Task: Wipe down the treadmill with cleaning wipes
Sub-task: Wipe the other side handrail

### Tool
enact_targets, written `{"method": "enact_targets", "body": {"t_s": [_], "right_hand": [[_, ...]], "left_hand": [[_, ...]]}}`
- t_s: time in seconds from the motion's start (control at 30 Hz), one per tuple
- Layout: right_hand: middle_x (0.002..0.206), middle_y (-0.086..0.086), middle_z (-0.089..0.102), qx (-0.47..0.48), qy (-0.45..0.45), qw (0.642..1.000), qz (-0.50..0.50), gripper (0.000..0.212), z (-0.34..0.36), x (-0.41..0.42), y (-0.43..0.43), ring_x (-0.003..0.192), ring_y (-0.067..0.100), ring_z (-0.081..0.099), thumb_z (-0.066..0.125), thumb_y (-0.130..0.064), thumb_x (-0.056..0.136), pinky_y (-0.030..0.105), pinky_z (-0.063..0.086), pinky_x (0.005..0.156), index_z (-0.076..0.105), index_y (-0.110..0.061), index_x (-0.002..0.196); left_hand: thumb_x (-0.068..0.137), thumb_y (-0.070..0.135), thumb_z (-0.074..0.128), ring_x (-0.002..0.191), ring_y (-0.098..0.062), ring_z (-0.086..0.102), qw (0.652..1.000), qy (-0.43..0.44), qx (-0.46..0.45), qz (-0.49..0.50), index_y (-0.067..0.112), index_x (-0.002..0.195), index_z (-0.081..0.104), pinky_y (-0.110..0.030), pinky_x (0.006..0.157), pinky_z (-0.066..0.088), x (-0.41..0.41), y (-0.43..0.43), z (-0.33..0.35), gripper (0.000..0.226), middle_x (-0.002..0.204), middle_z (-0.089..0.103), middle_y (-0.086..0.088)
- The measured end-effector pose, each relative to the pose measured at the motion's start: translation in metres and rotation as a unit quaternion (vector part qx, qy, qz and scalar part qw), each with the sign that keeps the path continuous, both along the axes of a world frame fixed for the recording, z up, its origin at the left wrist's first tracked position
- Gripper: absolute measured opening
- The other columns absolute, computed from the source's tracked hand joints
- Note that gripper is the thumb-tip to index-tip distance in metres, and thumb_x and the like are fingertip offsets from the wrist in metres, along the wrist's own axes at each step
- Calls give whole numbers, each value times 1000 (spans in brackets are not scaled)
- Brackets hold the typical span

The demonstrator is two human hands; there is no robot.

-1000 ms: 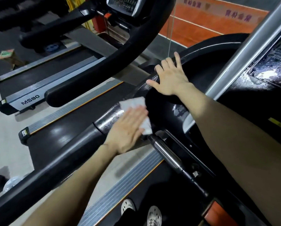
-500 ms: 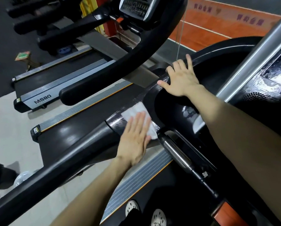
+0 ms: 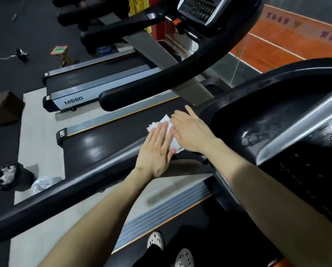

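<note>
Down at 6 o'clock a pair of white perforated shoes [image 3: 155, 240] can be seen, with a grey ribbed side rail [image 3: 161, 211] laid just past them. Next up, the black handrail [image 3: 65, 191] of the treadmill [image 3: 267, 116] is stretched from 8 o'clock toward mid-frame. That's where the cleaning wipe [image 3: 162, 122] is found, spread flat on the rail's upper end. It's pressed down by the left hand [image 3: 157, 149], palm flat and fingers straight. The right hand [image 3: 190, 130] is laid open at its 2 o'clock, fingers straight too, over the wipe's edge. Farther off, at 10 o'clock, a neighbouring treadmill marked MS80 [image 3: 73, 101] is parked, and a console [image 3: 199, 8] is spotted at 12 o'clock.
</note>
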State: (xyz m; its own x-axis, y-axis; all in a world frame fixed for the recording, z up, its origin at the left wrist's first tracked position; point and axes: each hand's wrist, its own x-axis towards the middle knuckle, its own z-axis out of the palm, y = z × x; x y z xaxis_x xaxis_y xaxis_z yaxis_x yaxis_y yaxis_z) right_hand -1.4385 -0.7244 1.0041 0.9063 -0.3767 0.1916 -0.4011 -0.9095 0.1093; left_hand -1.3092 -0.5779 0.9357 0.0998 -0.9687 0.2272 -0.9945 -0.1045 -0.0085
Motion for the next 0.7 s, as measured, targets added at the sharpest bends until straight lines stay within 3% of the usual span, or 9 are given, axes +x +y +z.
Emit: {"method": "enact_targets", "body": {"t_s": [0.07, 0.17, 0.27, 0.43, 0.57, 0.63, 0.7], "right_hand": [[152, 12, 58, 27, -10, 999, 26, 49, -8, 10, 15, 151, 29, 43, 52, -34, 108, 52, 19, 131, 59, -4, 146], [163, 9, 47, 65, -29, 995, 72, 56, -19, 25, 41, 156, 26, 35, 52, -35, 109, 47, 17, 133, 48, -7, 157], [168, 8, 40, 108, -37, 989, 89, 56, -31, 37, 67, 159, 25, 31, 50, -31, 110, 43, 16, 133, 43, -8, 160], [164, 12, 45, 109, -89, 989, 35, 54, -40, 31, 85, 158, 25, 34, 50, -20, 108, 42, 20, 132, 44, -3, 158], [159, 15, 51, 113, -145, 983, 5, 51, -31, 36, 87, 154, 29, 40, 55, -18, 106, 46, 28, 130, 51, -2, 154], [160, 14, 51, 102, -159, 982, 20, 49, -28, 63, 97, 154, 28, 40, 54, -22, 108, 47, 28, 130, 52, -4, 154], [162, 11, 50, 105, -132, 985, 48, 50, -35, 97, 118, 155, 26, 39, 48, -31, 111, 47, 25, 130, 52, -7, 155]], "left_hand": [[116, 51, 25, 166, -33, 11, 998, 17, 11, 57, 12, 173, 3, -50, 135, 14, 27, 41, -11, 73, 179, 12, -18], [113, 51, 26, 148, -39, 40, 988, 33, 33, 146, 9, 170, 18, -49, 127, 29, 82, 123, -25, 71, 164, 38, -18], [112, 49, 28, 138, -39, 48, 986, 30, 64, 153, 5, 165, 26, -49, 121, 35, 92, 134, -19, 69, 157, 45, -17], [106, 40, 43, 157, -35, 32, 990, 99, 50, 92, 4, 169, 16, -50, 131, 24, 41, 57, -4, 77, 173, 28, -17], [102, 40, 68, 163, -30, 24, 975, 216, 40, 20, 6, 171, 8, -42, 133, 24, 72, 80, 15, 97, 177, 21, -14], [100, 37, 73, 167, -26, 10, 978, 206, 32, -2, 5, 171, 8, -35, 135, 15, 93, 107, 17, 101, 180, 9, -14], [101, 39, 70, 167, -27, 12, 985, 173, 12, 25, 3, 170, 17, -36, 135, 15, 115, 134, 10, 94, 179, 13, -16]]}}
